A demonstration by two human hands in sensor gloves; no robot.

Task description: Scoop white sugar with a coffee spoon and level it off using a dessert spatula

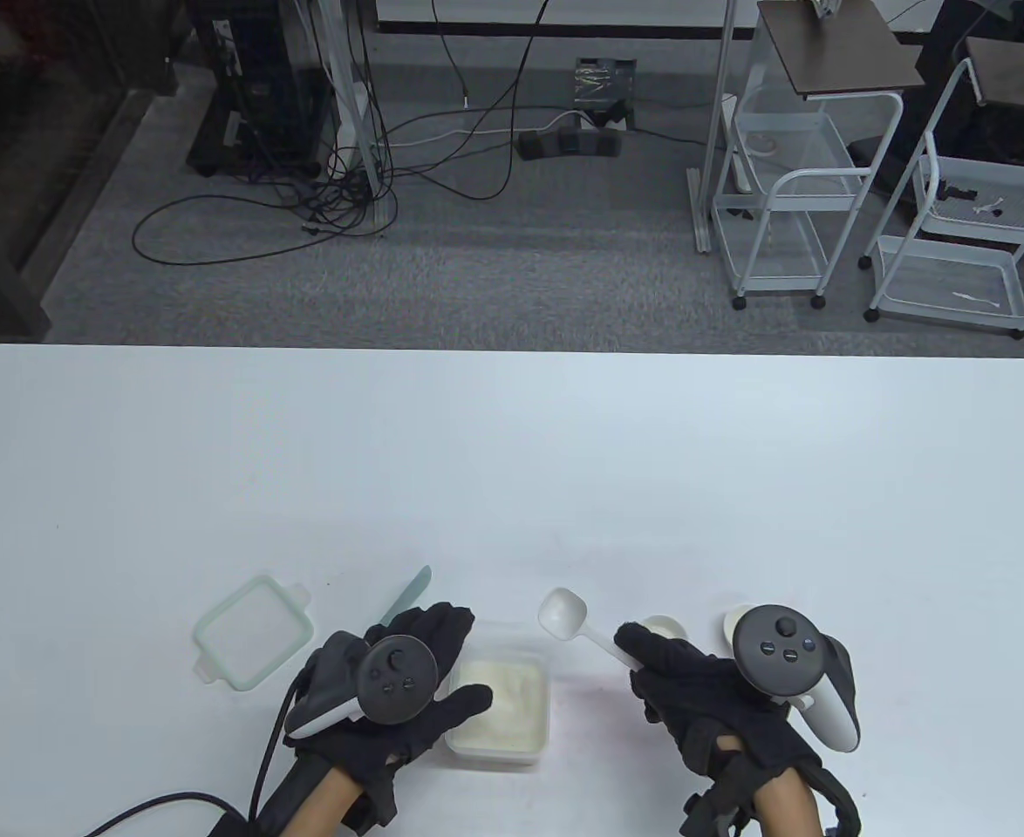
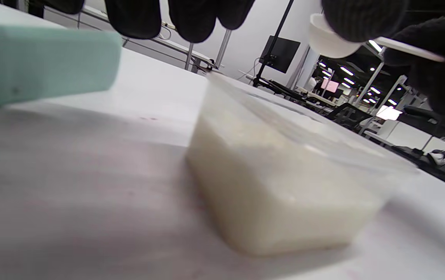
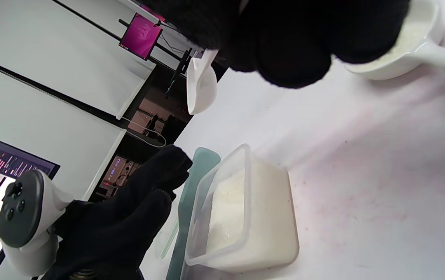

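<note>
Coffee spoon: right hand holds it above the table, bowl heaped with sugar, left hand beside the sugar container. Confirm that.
Not quite. The coffee spoon is empty: the table view and the right wrist view show a bare white bowl. The rest stands: the right hand holds it, and the left hand is beside the sugar container.

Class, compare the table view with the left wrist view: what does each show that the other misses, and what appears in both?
Only the table view shows the square lid lying left of the left hand, and the right hand holding the spoon's handle. Only the left wrist view shows the tub's side wall packed with sugar. Both show the tub, the white spoon with its bowl raised, and the green spatula.
</note>
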